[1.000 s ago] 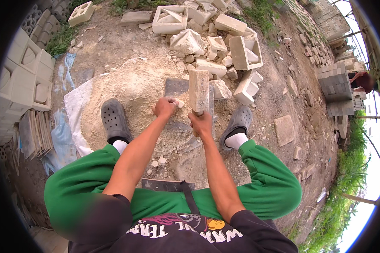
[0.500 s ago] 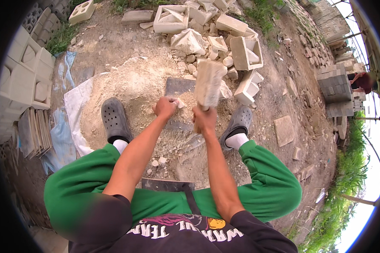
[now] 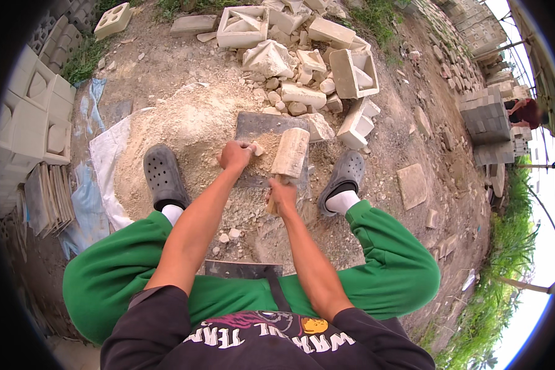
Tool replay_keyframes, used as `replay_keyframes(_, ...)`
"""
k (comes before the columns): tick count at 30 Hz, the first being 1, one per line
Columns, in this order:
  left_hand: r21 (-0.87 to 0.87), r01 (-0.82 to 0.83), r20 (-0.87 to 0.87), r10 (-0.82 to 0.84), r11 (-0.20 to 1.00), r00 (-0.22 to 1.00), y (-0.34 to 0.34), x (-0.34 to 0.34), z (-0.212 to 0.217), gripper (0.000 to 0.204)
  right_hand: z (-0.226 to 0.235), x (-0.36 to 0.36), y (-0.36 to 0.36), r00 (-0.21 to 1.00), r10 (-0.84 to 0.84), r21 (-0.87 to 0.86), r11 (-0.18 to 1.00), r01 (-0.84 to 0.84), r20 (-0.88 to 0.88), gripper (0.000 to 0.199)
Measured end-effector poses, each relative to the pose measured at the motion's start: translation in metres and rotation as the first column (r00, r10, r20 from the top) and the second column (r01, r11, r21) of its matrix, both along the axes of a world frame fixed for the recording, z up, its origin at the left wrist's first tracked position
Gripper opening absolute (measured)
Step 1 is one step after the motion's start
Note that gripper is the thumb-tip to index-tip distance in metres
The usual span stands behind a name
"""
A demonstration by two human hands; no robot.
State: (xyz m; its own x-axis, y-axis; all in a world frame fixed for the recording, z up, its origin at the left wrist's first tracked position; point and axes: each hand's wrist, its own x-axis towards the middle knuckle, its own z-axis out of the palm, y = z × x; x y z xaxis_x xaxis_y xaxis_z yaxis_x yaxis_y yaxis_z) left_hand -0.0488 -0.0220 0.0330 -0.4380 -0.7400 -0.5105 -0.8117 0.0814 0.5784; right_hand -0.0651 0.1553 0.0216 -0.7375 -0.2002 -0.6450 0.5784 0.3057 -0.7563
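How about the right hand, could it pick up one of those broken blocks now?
Probably not: the right hand grips the mallet, whose head is between that hand and the broken blocks.

- Head view: left one of two fisheyes worn side by side on person's head; upright, not mirrored.
- Faces steeply down, tipping forward toward the top.
- Nearest: wearer's dark shirt (image 3: 253, 354) at lower edge, then green trousers (image 3: 391, 271).
- Mid-frame, farther: left hand (image 3: 236, 155) and right hand (image 3: 282, 197).
- Farther still: rubble pile (image 3: 302, 94) up top, grey block stack (image 3: 487, 117) by right rim.
- Wide; edges bend, dark round border.
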Motion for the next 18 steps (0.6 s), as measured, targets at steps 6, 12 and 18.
replay_keyframes(6, -0.035, 0.04, 0.019, -0.039, 0.999, 0.999, 0.002, 0.001, 0.006, 0.027, 0.029, -0.019, 0.001, 0.996, 0.081, 0.065, 0.995, -0.077, -0.049, 0.021)
replay_keyframes(12, -0.031, 0.01, -0.045, -0.011, 0.999, 0.999, -0.002, 0.001, -0.005, 0.02, 0.047, -0.024, -0.024, 0.943, 0.192, 0.052, 0.981, -0.185, -0.271, 0.021)
replay_keyframes(18, -0.048, 0.048, -0.012, -0.048, 0.998, 0.999, 0.0, 0.0, 0.004, 0.023, 0.003, -0.006, -0.002, 0.909, 0.313, 0.268, 0.933, -0.24, -0.274, 0.029)
